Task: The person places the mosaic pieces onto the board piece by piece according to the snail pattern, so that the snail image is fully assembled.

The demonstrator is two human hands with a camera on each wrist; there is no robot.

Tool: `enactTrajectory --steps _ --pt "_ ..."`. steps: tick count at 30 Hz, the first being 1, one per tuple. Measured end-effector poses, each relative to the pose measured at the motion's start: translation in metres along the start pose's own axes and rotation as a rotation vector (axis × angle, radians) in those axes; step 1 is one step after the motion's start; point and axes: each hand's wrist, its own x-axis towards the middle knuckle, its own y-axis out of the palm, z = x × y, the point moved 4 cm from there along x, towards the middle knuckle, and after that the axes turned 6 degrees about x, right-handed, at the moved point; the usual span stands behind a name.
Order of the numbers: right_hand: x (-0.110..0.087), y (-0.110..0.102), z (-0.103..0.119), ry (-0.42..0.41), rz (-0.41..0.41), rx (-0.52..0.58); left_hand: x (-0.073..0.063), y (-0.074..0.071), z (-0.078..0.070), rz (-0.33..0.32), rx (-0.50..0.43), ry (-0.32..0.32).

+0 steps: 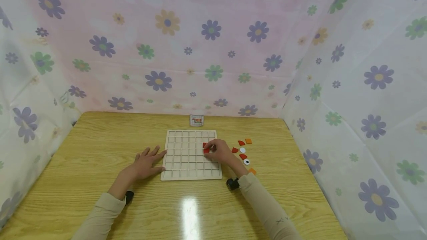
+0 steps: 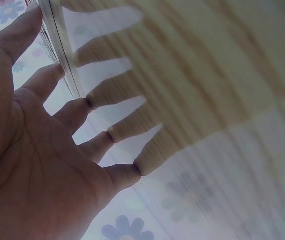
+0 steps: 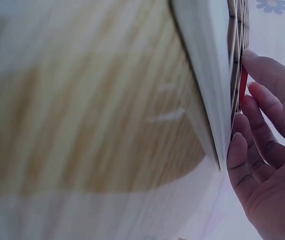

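Head view: we see a pale wooden square grid board (image 1: 188,164) on a yellowish wood-grain bench (image 1: 73,173). A flat red tile (image 1: 206,151) is on the board's R side, approx. mid-height, partly hidden by our fingers. R hand (image 1: 221,153) pinches it, thumb opposite index; L hand (image 1: 145,166) is spread & relaxed, grasping nothing, thumb & fingertips at the board's L edge. Off to the R on the bench lie 3 red rounded-edge wedges (image 1: 243,156), 2 orange squares (image 1: 248,141), 1 plain white disc (image 1: 242,150) & 1 white disc w/ black dot (image 1: 246,162). 1 small printed card (image 1: 197,120) is just beyond the board's far edge.

L wrist view: palm & spread fingers, nothing held; fingertips rest on the glossy bench, thumb by the board's edge.

R wrist view: thumb tip & curled fingers meet around a sliver of red, so we read a light pinch at the grid; exact contact is too blurred to tell.

Handling (our judgement): tile looks thin, light, stiff, prob. smooth & a bit slippery, not esp. fragile. Best hold: opposite side edges, w/ fingertips only, as the raised grid strips leave little edge to grip. Board seems light & rigid; steady it by its rim.
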Motion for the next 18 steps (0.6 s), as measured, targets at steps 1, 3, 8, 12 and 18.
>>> enactTrajectory --steps 1,3,8,12,18 --pt "-0.0003 -0.0002 0.0001 0.003 0.005 -0.005 0.0 0.0 0.0002 0.0 0.0 0.001" --pt "-0.0013 -0.0012 0.001 0.009 0.008 -0.015 0.0002 0.0004 0.0009 0.0 0.0 0.001" --pt "-0.0027 -0.0045 0.0003 0.026 0.003 -0.044 0.0018 0.0034 0.0037 0.006 0.001 -0.008" --pt "-0.0013 -0.0051 -0.0007 0.023 0.006 -0.058 0.0025 0.0046 0.0055 0.004 -0.003 -0.01" --pt "-0.0003 -0.0049 0.0005 0.052 0.017 -0.062 0.0029 0.0047 0.0058 0.006 -0.003 -0.01"
